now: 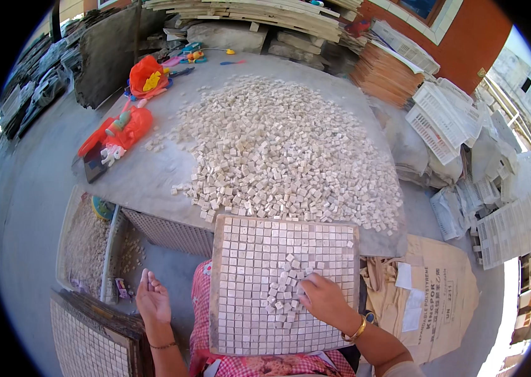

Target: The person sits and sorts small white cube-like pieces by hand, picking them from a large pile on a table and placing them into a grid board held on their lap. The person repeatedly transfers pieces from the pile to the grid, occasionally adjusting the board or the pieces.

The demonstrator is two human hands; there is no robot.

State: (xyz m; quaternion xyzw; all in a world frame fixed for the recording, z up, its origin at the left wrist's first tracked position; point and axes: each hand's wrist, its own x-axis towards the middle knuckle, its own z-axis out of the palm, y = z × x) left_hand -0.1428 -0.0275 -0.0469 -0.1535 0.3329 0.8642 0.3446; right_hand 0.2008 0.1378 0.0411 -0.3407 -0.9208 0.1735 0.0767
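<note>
While the left hand [154, 298] hangs out beside the board, fingers straightened and grasp released, the head view puts the right hand [323, 298] in the thick of it: fingers curled, down at a loose cluster of small stone tiles [284, 290], though whether it pinches one, I cannot tell. That cluster sits right on the tile-filled board [217, 283], rows running edge to edge, over the red checked cloth [272, 364] on the lap. Just beyond, a great heap of pale tiles [278, 144] spreads across the grey table [136, 182], a red bag [135, 127] at its left. Down left, a stack of tiled boards [86, 336] stands near a tile-filled white bin [109, 257].
</note>
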